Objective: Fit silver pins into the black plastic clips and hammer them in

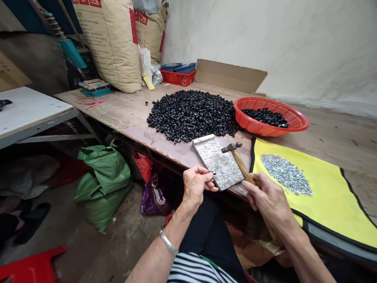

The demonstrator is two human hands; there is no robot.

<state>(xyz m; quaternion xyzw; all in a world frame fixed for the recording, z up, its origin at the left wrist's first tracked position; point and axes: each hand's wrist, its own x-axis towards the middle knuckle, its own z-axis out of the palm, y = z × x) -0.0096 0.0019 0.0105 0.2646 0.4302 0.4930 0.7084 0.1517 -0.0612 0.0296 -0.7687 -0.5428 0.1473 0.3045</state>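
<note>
Jutting from the left grip (196, 184) is a black piece (213, 173).

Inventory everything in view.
Table: one, brown, centre
Slab: one, grey, on table
Hammer: one, grey and brown, slab's right edge
Piece: one, dark, slab's left edge
Pile: one, black, behind slab
Basket: one, red, right of pile
Parts: many, black, in basket
Cloth: one, yellow, right of slab
Bits: many, silver, on cloth
Crate: one, red, behind pile
Trays: two, blue, crate's top
Cardboard: one, brown, behind pile
Sacks: two, tan, left of crate
Block: one, teal and brown, table's left
Bench: one, white, far left
Bags: several, green, red, purple, lower left
Likely stool: one, red, bottom left
Bangle: one, silver, left wrist
Left grip: one, holding piece
Right grip: one, holding hammer
</note>
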